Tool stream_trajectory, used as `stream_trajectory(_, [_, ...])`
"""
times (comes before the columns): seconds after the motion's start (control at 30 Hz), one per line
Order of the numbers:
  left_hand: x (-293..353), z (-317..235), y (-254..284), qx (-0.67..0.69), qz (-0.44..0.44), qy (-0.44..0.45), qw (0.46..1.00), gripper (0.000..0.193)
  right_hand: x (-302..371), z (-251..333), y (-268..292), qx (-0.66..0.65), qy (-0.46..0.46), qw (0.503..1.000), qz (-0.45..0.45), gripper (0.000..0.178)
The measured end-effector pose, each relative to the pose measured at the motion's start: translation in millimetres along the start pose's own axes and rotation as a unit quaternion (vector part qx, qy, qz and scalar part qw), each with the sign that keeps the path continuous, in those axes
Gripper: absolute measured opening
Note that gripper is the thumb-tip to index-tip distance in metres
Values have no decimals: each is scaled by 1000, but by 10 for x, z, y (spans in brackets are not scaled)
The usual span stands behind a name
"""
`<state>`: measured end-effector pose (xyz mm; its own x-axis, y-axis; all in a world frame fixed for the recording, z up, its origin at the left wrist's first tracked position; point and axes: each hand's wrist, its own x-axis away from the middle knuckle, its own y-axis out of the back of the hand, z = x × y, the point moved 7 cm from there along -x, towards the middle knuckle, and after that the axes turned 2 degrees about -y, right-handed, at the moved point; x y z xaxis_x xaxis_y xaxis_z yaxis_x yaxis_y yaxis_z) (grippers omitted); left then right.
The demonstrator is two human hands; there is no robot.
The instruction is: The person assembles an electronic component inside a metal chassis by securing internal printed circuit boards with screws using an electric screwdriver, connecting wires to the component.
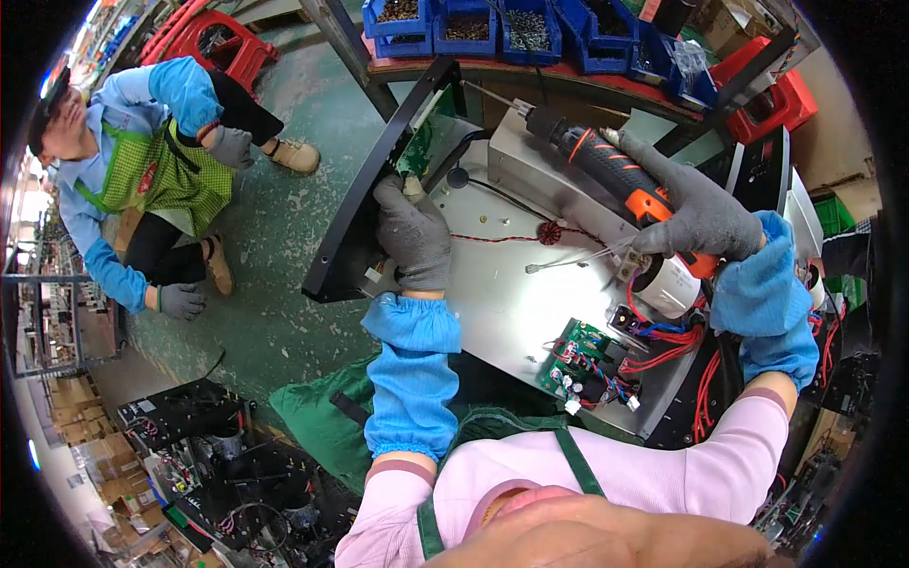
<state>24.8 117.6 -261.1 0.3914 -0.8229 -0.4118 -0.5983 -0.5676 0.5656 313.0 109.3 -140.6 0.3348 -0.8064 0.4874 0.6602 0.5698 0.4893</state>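
A person [653, 469] in pink grips a cylindrical screwdriver [611, 168] over sheet metal [488, 289].

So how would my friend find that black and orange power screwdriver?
Find the row of blue plastic bins along the top. Below them, over the flat silver metal plate, the person's grey-gloved right hand grips the power screwdriver. It's the thick tool with orange patches and a thin metal bit, unlike the plain silver metal box beside it.

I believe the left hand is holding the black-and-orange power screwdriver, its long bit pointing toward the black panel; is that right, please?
Almost: the head view shows the power screwdriver in the right hand, not the left hand; its long bit does point toward the black panel.
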Motion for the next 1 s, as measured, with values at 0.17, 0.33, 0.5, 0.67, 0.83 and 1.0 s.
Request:
stream_trajectory(0.17, [-6,-39,28,10,-9,4,1000,27,68,7,21,5,32,999,-24,98])
stream_trajectory(0.33, [-3,-22,66,5,8,29,1000,28,152,-23,-52,-31,-11,998,47,102])
stream_trajectory(0.5, [-11,-43,26,4,7,24,1000,27,184,-19,-29,5,26,1000,12,109])
stream_trajectory(0.67, [6,-11,40,-14,-19,-14,1000,25,111,-12,-49,-57,-12,998,17,101])
stream_trajectory(0.83, [7,-34,8,10,-17,-6,1000,23,-12,-69,-42,-32,20,999,21,102])
stream_trajectory(1.0, [9,-63,33,8,-18,-2,1000,23,-148,-92,-73,-111,38,992,45,104])
